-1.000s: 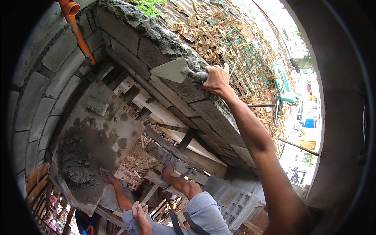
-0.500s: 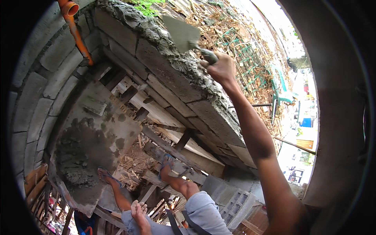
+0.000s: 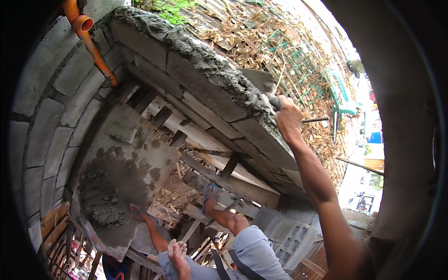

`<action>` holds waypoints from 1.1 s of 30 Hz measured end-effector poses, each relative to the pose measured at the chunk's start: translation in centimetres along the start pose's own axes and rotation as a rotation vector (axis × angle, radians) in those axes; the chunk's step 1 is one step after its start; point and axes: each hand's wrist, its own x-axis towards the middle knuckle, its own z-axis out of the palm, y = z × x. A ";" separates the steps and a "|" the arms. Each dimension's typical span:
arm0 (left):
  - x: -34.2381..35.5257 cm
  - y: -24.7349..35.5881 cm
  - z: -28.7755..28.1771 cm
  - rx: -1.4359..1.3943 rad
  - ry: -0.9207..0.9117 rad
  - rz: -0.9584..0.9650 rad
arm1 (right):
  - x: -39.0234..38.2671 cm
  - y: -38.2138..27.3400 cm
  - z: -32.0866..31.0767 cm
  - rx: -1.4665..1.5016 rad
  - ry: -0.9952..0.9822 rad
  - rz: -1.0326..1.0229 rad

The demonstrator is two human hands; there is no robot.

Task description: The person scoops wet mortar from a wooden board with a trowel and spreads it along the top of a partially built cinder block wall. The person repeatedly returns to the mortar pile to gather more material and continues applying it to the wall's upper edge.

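My right hand [image 3: 289, 119] is closed round the handle of a trowel [image 3: 259, 79]. Its blade lies along the far edge of the mortar bed [image 3: 205, 58] on top of a block wall [image 3: 200, 86]. The mortar is rough and wet-looking along the wall's top. My left hand [image 3: 178, 253] rests palm up by my thigh, fingers loosely curled and apart, with nothing in it. A heap of grey mortar [image 3: 105, 198] lies on a board [image 3: 140, 154] next to my left foot.
An orange pipe [image 3: 95, 51] runs down the block wall at the left. Beyond the mortared wall lie dry leaves [image 3: 233, 32] and green netting [image 3: 298, 79]. Rods stick out near my right forearm. My feet stand on the board and planks [image 3: 224, 198], with gaps between. Hollow blocks [image 3: 291, 242] stand at lower right.
My right hand has brought the trowel right and nearer along the wall top, turning its blade lower beside the mortar. My left hand stays by my thigh. The whole view has shifted slightly.
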 end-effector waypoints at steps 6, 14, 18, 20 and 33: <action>-0.2 0.7 0.6 -0.026 -0.032 0.047 | -3.4 -0.5 -6.7 0.165 -0.042 0.096; -1.7 0.7 1.5 -0.112 -0.073 0.164 | -4.5 3.4 -8.1 -0.195 -0.433 0.040; 1.2 1.5 -1.8 0.011 -0.027 0.222 | -10.7 1.9 -9.2 0.980 -0.405 0.013; 4.0 2.2 -4.3 0.028 0.013 0.215 | -14.9 -4.9 -8.9 1.133 -0.569 0.219; 23.2 3.2 -14.5 -0.240 0.071 0.164 | -41.0 -58.0 17.4 0.878 -0.918 -0.731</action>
